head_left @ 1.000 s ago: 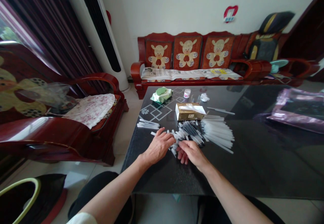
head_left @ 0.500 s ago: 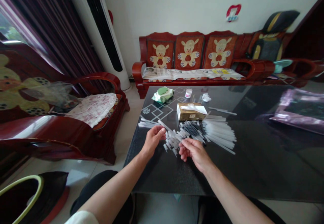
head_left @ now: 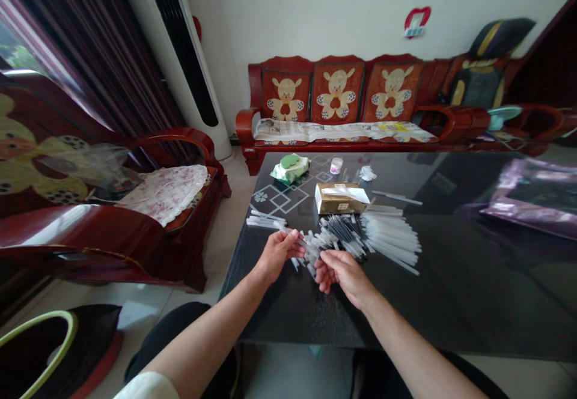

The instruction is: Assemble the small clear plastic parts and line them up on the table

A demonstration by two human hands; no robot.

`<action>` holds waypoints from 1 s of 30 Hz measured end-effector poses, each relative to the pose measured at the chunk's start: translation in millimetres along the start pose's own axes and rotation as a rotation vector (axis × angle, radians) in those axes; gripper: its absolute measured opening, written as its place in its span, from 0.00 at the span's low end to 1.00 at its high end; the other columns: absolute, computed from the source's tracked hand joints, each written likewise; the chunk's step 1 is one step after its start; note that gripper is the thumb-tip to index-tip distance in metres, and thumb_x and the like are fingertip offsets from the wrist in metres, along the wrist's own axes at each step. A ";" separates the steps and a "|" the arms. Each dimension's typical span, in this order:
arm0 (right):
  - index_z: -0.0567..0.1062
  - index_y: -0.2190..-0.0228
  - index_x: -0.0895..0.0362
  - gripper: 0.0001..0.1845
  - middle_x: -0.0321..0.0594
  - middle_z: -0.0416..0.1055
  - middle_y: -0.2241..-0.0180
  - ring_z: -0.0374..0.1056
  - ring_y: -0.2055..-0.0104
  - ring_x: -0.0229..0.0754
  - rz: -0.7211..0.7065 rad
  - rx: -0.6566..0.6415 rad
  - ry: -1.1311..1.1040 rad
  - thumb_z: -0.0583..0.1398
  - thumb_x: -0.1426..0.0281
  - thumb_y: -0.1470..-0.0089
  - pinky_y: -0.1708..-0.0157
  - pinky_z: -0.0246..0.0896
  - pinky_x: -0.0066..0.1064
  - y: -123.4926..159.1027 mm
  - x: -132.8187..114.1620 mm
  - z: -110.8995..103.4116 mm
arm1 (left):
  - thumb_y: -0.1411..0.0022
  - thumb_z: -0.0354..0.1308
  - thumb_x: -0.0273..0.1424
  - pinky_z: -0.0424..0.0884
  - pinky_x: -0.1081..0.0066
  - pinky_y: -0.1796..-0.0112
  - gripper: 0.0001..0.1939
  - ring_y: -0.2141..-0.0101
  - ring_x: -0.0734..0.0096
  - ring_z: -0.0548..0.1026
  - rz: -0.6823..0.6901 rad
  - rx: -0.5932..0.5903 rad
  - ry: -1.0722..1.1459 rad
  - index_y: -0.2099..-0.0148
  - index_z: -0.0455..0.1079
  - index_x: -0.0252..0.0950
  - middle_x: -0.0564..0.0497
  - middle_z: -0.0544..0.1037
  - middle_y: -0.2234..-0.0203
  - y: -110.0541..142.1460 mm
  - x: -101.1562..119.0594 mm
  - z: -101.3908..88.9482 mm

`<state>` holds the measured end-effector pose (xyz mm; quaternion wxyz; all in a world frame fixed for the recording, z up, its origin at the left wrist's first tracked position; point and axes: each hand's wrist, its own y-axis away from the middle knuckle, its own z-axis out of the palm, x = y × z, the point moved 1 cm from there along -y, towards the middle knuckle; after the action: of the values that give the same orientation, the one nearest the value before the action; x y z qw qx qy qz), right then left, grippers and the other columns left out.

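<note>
My left hand [head_left: 280, 256] is closed around a slim, translucent white pen [head_left: 281, 227], which points up and left from the fingers. My right hand [head_left: 340, 273] is pinched shut close by; whatever sits between its fingertips is too small to make out. Under and between the hands lies a pile of short whitish caps [head_left: 312, 244]. Thin black pen refills [head_left: 343, 234] are heaped just right of the caps. Beyond them, long translucent pen barrels [head_left: 391, 235] fan out. A few similar white pens [head_left: 261, 221] lie together left of my left hand.
A gold tissue box [head_left: 341, 204] stands behind the piles on the dark table [head_left: 460, 279]. Farther back are a green wipes pack [head_left: 291, 169], a small white jar [head_left: 336, 165] and crumpled tissue [head_left: 368, 173]. Purple plastic packaging [head_left: 509, 191] lies at the right.
My left hand has moved slightly down and right with the pen, nearer the right hand. My right hand has shifted a little downward and left.
</note>
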<state>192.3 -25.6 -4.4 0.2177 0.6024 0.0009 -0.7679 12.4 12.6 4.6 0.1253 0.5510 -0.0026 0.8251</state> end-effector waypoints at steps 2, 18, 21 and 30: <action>0.72 0.71 0.62 0.22 0.41 0.74 0.81 0.68 0.84 0.37 -0.003 -0.005 0.004 0.59 0.54 0.46 0.86 0.60 0.24 0.1 0.9 -0.4 | 0.47 0.65 0.45 0.73 0.75 0.72 0.21 0.77 0.74 0.76 0.000 -0.001 -0.004 0.65 0.72 0.29 0.48 0.77 0.77 -0.4 -0.6 0.1; 0.73 0.74 0.62 0.17 0.40 0.74 0.80 0.69 0.82 0.37 -0.039 0.044 0.012 0.66 0.60 0.54 0.83 0.62 0.25 2.4 -4.7 -0.9 | 0.48 0.64 0.45 0.72 0.76 0.73 0.21 0.79 0.75 0.75 0.012 0.051 -0.042 0.66 0.71 0.29 0.49 0.77 0.79 2.6 0.8 3.8; 0.72 0.74 0.61 0.16 0.40 0.75 0.79 0.70 0.81 0.37 -0.035 0.044 -0.004 0.67 0.61 0.56 0.81 0.64 0.26 2.6 -6.3 -0.5 | 0.47 0.64 0.46 0.72 0.76 0.72 0.21 0.78 0.75 0.75 0.015 0.041 -0.041 0.65 0.71 0.29 0.49 0.77 0.78 3.3 2.2 4.3; 0.74 0.70 0.63 0.22 0.43 0.75 0.79 0.70 0.81 0.39 0.027 -0.077 -0.026 0.60 0.54 0.48 0.82 0.65 0.28 3.0 -5.8 2.9 | 0.46 0.63 0.45 0.73 0.76 0.72 0.20 0.79 0.75 0.75 0.023 0.027 -0.038 0.66 0.71 0.29 0.49 0.77 0.79 1.3 3.2 2.0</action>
<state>191.6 -27.1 2.6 0.2510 0.5837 0.0195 -0.7720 12.8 11.7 8.4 0.1084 0.5682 -0.0003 0.8157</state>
